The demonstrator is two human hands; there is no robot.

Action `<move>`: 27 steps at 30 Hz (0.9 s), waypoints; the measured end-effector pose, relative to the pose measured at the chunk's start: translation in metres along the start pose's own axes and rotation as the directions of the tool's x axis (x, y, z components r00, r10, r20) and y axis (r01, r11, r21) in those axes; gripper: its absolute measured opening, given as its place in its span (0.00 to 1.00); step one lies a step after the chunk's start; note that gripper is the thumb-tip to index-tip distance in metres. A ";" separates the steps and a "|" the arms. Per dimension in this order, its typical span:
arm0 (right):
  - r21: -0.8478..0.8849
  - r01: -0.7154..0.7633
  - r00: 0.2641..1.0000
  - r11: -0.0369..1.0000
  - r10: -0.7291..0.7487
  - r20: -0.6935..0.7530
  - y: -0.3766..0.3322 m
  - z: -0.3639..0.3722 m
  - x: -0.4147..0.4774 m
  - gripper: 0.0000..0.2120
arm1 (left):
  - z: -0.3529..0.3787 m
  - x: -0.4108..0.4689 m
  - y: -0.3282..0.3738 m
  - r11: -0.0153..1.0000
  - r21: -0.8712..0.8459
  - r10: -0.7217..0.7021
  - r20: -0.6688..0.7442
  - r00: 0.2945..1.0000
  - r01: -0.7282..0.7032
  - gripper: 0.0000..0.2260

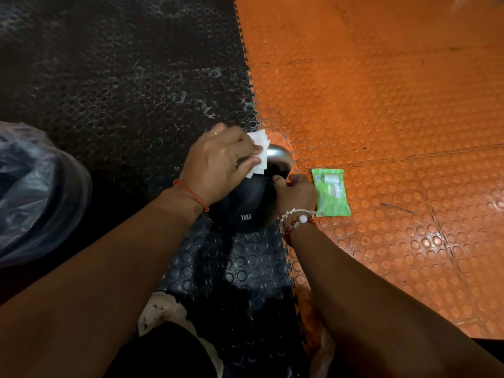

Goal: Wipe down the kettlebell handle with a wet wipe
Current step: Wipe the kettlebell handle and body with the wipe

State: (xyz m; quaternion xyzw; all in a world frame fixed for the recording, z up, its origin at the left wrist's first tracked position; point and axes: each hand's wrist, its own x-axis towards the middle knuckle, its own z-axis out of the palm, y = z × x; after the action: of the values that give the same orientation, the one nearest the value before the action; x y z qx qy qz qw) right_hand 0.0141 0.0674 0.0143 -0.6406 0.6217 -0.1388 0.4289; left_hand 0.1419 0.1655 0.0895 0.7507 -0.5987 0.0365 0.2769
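A black kettlebell [245, 205] marked 12KG stands on the floor at the seam between black and orange mats. Its silver handle [279, 155] curves over the top. My left hand [218, 165] holds a folded white wet wipe [259, 152] against the left part of the handle, fingers wrapped over it. My right hand [296, 193] grips the right base of the handle where it meets the black body. Most of the handle under the wipe and my left hand is hidden.
A green wet-wipe pack [331, 192] lies on the orange studded mat [381, 118] just right of the kettlebell. A bin lined with a clear plastic bag [35, 192] stands at the left. My shoes [161, 315] rest on the black mat [122, 77] below.
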 end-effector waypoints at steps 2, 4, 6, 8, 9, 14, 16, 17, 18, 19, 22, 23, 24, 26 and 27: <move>-0.027 0.038 0.999 0.999 -0.038 -0.001 -0.001 -0.001 0.002 0.21 | 0.000 0.001 -0.006 0.998 -0.011 -0.063 -0.033 0.998 0.062 0.08; -0.045 0.098 0.995 0.994 -0.098 0.009 0.000 -0.002 0.003 0.21 | 0.000 0.001 -0.010 0.983 -0.054 -0.182 -0.088 0.979 0.177 0.08; -0.052 0.131 0.991 0.990 -0.130 0.023 0.001 -0.003 0.004 0.19 | 0.003 -0.002 -0.004 0.990 -0.037 -0.141 -0.080 0.987 0.139 0.07; -0.049 0.139 0.990 0.989 -0.138 0.032 0.002 -0.004 0.005 0.19 | 0.004 -0.006 0.003 1.000 -0.008 -0.014 -0.040 0.999 0.014 0.05; -0.048 0.140 0.990 0.989 -0.138 0.035 0.002 -0.005 0.005 0.19 | 0.003 -0.006 0.002 1.000 -0.022 0.003 -0.039 0.999 -0.004 0.05; -0.064 0.153 0.988 0.986 -0.151 0.039 0.002 -0.004 0.008 0.18 | 0.001 0.000 -0.006 0.962 -0.160 -0.242 -0.112 0.964 0.223 0.05; -0.074 0.161 0.987 0.984 -0.159 0.039 0.003 -0.004 0.009 0.18 | 0.002 -0.005 0.002 0.991 -0.084 -0.114 -0.063 0.991 0.109 0.06; -0.078 0.164 0.986 0.983 -0.161 0.038 0.004 -0.004 0.010 0.18 | 0.001 -0.006 0.004 0.997 -0.063 -0.053 -0.043 0.998 0.050 0.06; -0.079 0.165 0.986 0.983 -0.162 0.037 0.004 -0.003 0.010 0.18 | 0.001 -0.006 0.002 0.997 -0.062 -0.038 -0.039 0.999 0.035 0.06; -0.080 0.167 0.986 0.983 -0.164 0.036 0.004 -0.003 0.010 0.17 | 0.000 -0.004 -0.002 0.994 -0.080 -0.083 -0.052 0.995 0.079 0.07; -0.079 0.168 0.985 0.983 -0.166 0.037 0.005 -0.004 0.010 0.17 | 0.000 0.003 -0.009 0.959 -0.164 -0.251 -0.107 0.962 0.232 0.06; -0.075 0.166 0.986 0.983 -0.164 0.041 0.005 -0.004 0.011 0.17 | 0.001 0.002 -0.007 0.965 -0.148 -0.232 -0.103 0.967 0.216 0.06; -0.072 0.164 0.986 0.984 -0.161 0.045 0.005 -0.004 0.011 0.17 | 0.002 0.001 -0.002 0.979 -0.115 -0.179 -0.086 0.980 0.169 0.06; -0.075 0.159 0.987 0.984 -0.155 0.048 0.005 -0.004 0.012 0.17 | 0.003 -0.004 0.006 0.998 -0.053 -0.033 -0.028 0.999 0.031 0.05; -0.076 0.158 0.987 0.985 -0.155 0.048 0.005 -0.005 0.011 0.17 | 0.003 -0.004 0.006 0.999 -0.044 0.004 -0.007 1.000 -0.004 0.05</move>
State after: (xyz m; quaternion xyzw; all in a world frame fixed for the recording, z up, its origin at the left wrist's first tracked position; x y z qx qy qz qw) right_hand 0.0095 0.0560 0.0092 -0.7067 0.5655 -0.1337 0.4036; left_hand 0.1345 0.1672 0.0873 0.7432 -0.5997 0.0266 0.2954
